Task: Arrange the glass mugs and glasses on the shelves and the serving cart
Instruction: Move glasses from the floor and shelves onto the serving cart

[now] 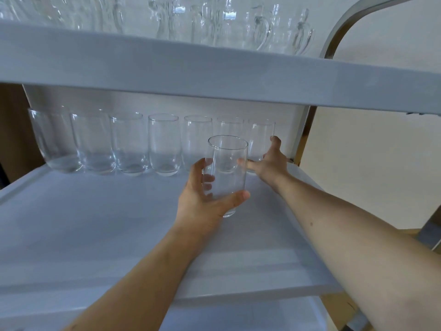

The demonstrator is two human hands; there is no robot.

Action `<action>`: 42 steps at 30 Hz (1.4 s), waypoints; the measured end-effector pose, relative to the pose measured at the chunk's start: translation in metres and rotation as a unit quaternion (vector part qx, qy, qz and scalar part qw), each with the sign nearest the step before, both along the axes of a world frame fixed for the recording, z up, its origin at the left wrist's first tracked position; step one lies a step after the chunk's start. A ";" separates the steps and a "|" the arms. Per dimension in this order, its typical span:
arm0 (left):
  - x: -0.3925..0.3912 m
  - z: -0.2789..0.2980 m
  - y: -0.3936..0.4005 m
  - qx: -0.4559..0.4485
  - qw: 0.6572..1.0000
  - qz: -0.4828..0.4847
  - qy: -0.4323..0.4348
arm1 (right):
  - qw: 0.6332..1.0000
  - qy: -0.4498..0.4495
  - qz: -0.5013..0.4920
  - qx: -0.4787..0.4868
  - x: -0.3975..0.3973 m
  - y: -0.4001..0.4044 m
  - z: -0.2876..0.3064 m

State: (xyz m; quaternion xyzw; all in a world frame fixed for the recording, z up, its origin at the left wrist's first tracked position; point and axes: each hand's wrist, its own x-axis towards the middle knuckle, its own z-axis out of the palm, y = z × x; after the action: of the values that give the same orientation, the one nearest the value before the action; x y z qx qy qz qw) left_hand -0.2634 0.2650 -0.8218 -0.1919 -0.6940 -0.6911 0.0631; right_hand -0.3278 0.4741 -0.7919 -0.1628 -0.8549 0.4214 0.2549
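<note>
My left hand grips a clear tumbler upright, lifted just above the middle shelf of the white serving cart. My right hand reaches to the back right and holds the last glass of a row, thumb on one side, fingers behind it. That row of several clear tumblers stands along the back edge of the middle shelf. Glass mugs with handles crowd the top shelf.
The cart's metal frame post stands right beside my right hand, and a curved metal handle rises at the top right. A pale wall lies behind. A lower shelf shows below the front edge.
</note>
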 end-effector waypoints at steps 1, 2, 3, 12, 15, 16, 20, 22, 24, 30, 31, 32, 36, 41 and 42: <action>0.000 0.000 0.000 -0.004 1.000 0.001 0.001 | 1.000 -0.001 -0.004 0.001 -0.001 0.000 0.000; 0.000 0.000 0.000 -0.005 1.000 0.002 0.002 | 1.000 -0.001 -0.008 0.003 -0.001 -0.001 0.001; 0.000 0.000 0.000 -0.007 1.000 0.003 0.002 | 1.000 -0.003 -0.011 0.005 -0.001 -0.001 0.002; -0.003 -0.001 0.001 -0.007 1.000 0.007 -0.012 | 0.993 0.032 -0.103 0.047 0.025 -0.011 -0.005; -0.002 -0.001 0.000 -0.005 1.000 0.006 -0.018 | 0.993 0.090 -0.066 0.033 0.042 -0.022 0.000; -0.001 0.000 0.000 -0.005 1.000 0.006 -0.021 | 0.993 0.109 -0.038 0.005 0.048 -0.027 0.003; 0.000 0.002 -0.001 -0.007 1.000 0.012 -0.026 | 0.977 0.134 0.135 -0.093 0.076 -0.052 0.010; 0.002 0.003 -0.002 -0.008 0.999 0.014 -0.033 | 0.966 0.112 0.208 -0.101 0.087 -0.064 0.009; 0.002 0.004 -0.002 -0.018 0.999 0.016 -0.037 | 0.962 0.078 0.240 -0.108 0.091 -0.072 0.009; 0.001 -0.001 -0.003 -0.061 0.997 0.002 -0.037 | 0.967 0.087 0.200 -0.133 0.090 -0.066 0.010; 0.001 -0.001 -0.002 -0.080 0.996 0.007 -0.035 | 0.973 0.090 0.176 -0.120 0.091 -0.059 0.010; 0.002 -0.001 -0.002 -0.101 0.994 0.013 -0.028 | 0.979 0.091 0.149 -0.107 0.091 -0.050 0.009; 0.005 0.001 -0.001 -0.213 0.976 0.018 0.027 | 0.988 0.118 0.035 -0.089 0.093 -0.007 0.006; 0.010 0.002 0.001 -0.290 0.953 -0.011 0.085 | 0.985 0.139 -0.047 -0.088 0.092 0.033 0.009; 0.010 0.001 0.002 -0.300 0.950 -0.018 0.090 | 0.986 0.136 -0.054 -0.084 0.089 0.038 0.009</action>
State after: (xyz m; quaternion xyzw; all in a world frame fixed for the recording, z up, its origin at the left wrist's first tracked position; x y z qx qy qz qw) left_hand -0.2532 0.2670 -0.8203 -0.2758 -0.8572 -0.4319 0.0519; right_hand -0.2391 0.5116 -0.7826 -0.1705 -0.7639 0.4952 0.3771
